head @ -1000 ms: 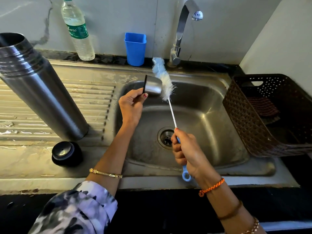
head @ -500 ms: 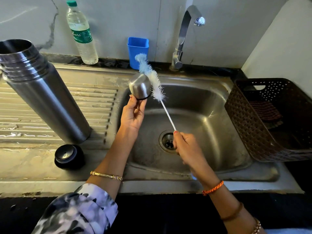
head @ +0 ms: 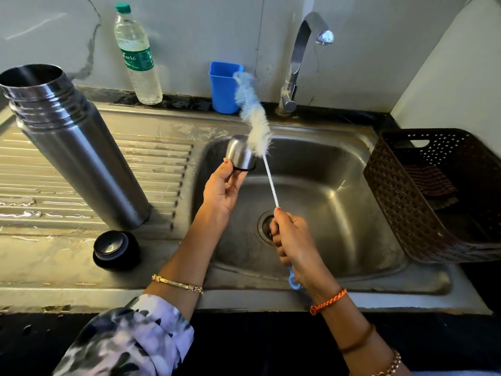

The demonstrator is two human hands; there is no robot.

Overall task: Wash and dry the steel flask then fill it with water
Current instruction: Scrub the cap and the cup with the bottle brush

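Observation:
The tall steel flask (head: 78,147) stands open and upright on the draining board at the left. Its black inner stopper (head: 116,250) lies on the counter in front of it. My left hand (head: 222,187) holds the flask's small steel cap (head: 240,154) by its rim over the sink's left side, closed end up. My right hand (head: 292,240) grips the blue handle of a long bottle brush (head: 256,118). The white and blue bristles lie against the cap's right side and point up toward the wall.
The steel sink (head: 379,202) has a drain at its middle, and the tap (head: 301,58) behind it runs no water. A plastic water bottle (head: 137,54) and a blue cup (head: 223,86) stand by the wall. A brown basket (head: 423,191) sits at the right.
My left hand turned the cap from sideways to closed end up. The brush slid along the cap's right side, its bristles now higher.

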